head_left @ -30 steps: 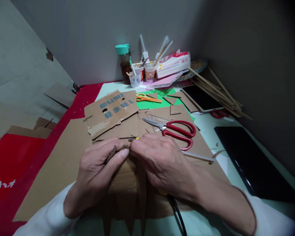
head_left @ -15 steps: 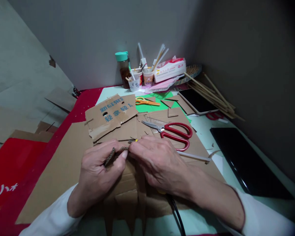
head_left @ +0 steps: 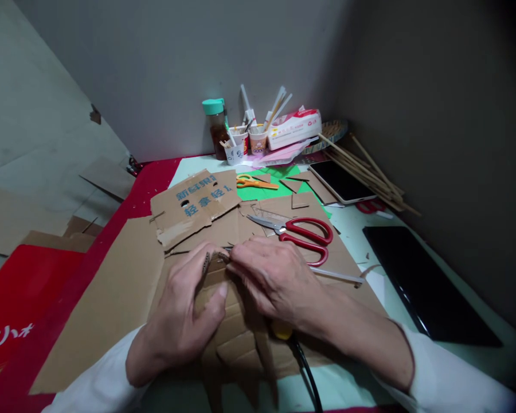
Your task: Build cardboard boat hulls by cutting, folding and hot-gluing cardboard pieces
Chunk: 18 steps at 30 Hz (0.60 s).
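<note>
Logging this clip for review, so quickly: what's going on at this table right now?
A person in white sleeves is working on a cut cardboard piece at a cluttered table. The left hand pinches its upper edge, while the right hand presses a tool against that edge; only the tool's yellow end and black cord show, so what it is cannot be told. Red scissors lie just beyond the hands, orange scissors farther back on green paper, and cups of sticks stand by the wall.

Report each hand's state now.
Left hand: shut on cardboard piece.
Right hand: shut on a yellow-handled tool, mostly hidden.
</note>
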Each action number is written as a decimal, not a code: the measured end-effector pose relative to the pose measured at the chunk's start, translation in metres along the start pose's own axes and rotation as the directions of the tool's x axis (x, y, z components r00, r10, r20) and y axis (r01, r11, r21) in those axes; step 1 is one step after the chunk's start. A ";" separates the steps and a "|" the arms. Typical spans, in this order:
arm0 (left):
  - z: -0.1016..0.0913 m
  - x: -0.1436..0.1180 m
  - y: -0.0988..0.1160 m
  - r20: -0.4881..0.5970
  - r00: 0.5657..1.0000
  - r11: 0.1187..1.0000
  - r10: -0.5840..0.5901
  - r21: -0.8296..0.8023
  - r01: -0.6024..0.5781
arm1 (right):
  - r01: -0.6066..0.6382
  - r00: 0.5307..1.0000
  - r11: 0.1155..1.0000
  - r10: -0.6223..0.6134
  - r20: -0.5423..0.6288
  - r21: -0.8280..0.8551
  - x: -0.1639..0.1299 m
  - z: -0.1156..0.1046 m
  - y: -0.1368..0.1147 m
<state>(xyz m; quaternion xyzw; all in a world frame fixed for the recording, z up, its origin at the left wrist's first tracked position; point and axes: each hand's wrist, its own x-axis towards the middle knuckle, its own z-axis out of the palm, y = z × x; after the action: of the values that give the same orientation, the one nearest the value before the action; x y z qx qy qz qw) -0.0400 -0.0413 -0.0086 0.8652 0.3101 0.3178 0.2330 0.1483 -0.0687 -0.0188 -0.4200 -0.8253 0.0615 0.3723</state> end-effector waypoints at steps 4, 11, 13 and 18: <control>0.007 -0.003 -0.003 -0.015 0.979 0.979 -0.205 -0.001 0.205 | -0.049 0.998 0.997 0.052 -0.041 0.053 0.002 0.000 0.005; 0.003 0.005 -0.003 -0.123 0.946 0.930 -0.299 -0.260 0.260 | -0.252 0.952 0.936 0.285 -0.109 0.246 0.007 -0.015 0.000; 0.001 0.006 -0.003 -0.215 0.923 0.924 -0.319 -0.287 0.252 | -0.351 0.922 0.888 0.383 -0.056 0.297 0.009 -0.018 -0.002; 0.001 0.006 0.003 -0.392 0.864 0.935 -0.315 -0.283 0.213 | -0.482 0.874 0.829 0.431 0.226 0.283 0.010 -0.015 -0.007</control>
<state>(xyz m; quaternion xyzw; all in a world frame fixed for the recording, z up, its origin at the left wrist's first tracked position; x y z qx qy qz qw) -0.0340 -0.0391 -0.0053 0.6892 0.4310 0.4999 0.2989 0.1503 -0.0692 0.0003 -0.5308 -0.7043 0.3184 0.3477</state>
